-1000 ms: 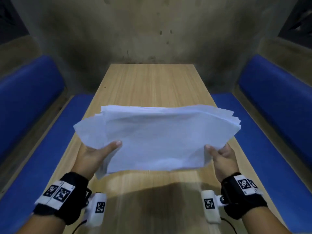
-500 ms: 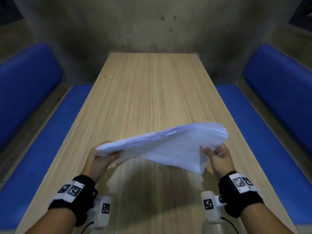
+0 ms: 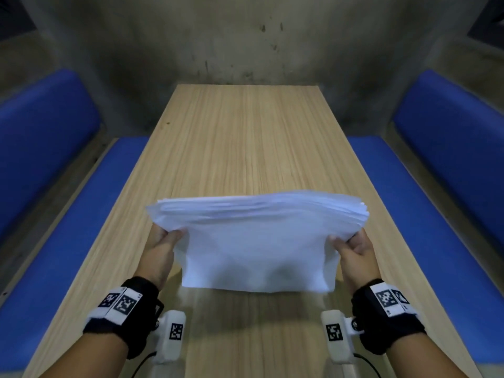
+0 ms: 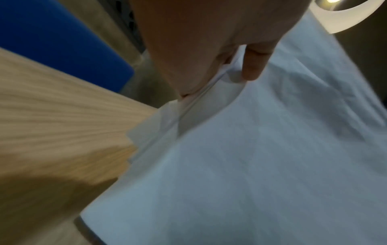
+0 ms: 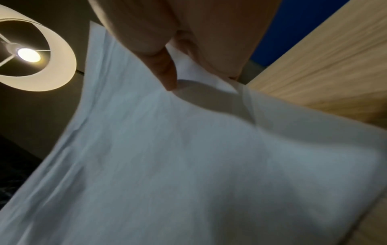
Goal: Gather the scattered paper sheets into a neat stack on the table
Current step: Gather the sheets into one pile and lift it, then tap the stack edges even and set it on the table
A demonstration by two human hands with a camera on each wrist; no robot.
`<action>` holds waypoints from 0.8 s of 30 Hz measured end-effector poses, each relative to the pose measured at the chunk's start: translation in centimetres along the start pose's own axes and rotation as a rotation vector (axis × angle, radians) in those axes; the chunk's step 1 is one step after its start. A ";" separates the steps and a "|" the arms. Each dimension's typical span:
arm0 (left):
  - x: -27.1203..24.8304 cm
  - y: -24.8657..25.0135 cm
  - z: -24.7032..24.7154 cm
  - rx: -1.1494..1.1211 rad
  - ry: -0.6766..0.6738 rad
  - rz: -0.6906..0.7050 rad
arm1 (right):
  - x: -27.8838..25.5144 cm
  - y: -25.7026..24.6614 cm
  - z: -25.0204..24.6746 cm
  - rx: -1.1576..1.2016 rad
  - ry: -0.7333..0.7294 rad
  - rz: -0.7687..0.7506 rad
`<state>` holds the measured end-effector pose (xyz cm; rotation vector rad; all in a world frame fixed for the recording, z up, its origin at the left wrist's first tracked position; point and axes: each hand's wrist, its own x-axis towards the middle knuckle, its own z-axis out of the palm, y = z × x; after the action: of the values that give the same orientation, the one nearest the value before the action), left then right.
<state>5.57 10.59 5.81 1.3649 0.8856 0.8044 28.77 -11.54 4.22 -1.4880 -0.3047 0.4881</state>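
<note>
Head view showed our left hand (image 3: 161, 249) at 9 o'clock and right hand (image 3: 354, 249) at 3 pinching the paper sheets (image 3: 256, 241) upright; we judged the loosely fanned, sagging sheets could slip out.

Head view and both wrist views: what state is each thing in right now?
paper sheets: gathered in one bundle, upright, lower edge at the table, edges uneven.
left hand: grips the bundle's left edge.
right hand: grips the bundle's right edge.
table: no loose sheets in view.
lamp: lit.
</note>
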 end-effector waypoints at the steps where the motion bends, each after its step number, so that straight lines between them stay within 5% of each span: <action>1: 0.0 0.3 0.0 0.020 -0.001 0.048 | 0.0 -0.5 0.2 0.017 0.003 -0.028; 7: -0.5 0.1 -0.5 0.208 0.107 0.356 | -0.3 -1.9 1.0 0.008 0.066 -0.188; 13: -1.0 -2.2 -0.3 0.216 -0.014 0.151 | -0.6 0.5 1.3 -0.115 0.038 -0.096; 20: -0.7 -1.2 0.3 0.179 0.051 0.217 | -0.9 0.2 2.1 -0.114 0.047 -0.078; 24: -0.4 -0.1 -0.5 0.382 0.091 0.501 | -0.9 -1.2 1.4 -0.166 0.033 -0.278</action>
<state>4.93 10.48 5.70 1.9433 0.8009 1.1229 27.44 -10.78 5.56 -1.5828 -0.5278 0.2191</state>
